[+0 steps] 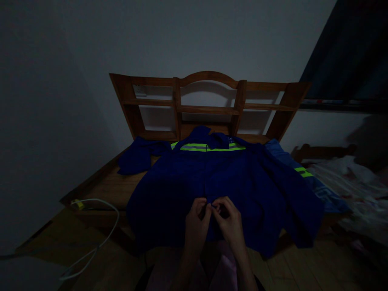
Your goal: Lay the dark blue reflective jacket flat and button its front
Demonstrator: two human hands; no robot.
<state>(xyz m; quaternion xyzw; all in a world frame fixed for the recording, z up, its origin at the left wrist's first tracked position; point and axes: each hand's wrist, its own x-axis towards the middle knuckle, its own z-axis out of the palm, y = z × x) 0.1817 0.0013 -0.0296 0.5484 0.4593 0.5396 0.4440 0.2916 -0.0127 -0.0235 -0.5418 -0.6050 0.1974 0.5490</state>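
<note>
A dark blue work jacket [169,186] with yellow-green reflective stripes lies spread over a wooden desk, its lower edge hanging over the front. At the middle of its front seam, my left hand [197,218] pinches the cloth between thumb and fingers. Right beside it, my right hand [228,218] pinches the same front edge, fingertips almost touching those of the left. Whatever small part sits between the fingertips is too dark to make out. One sleeve lies folded at the left; the other stretches down to the right.
A wooden shelf unit [209,109] stands at the desk's back against the wall. A white cable [117,220] with a yellow tag loops off the left front corner. Lighter blue cloth [324,194] lies at right, near crumpled clear plastic [360,186]. The room is dim.
</note>
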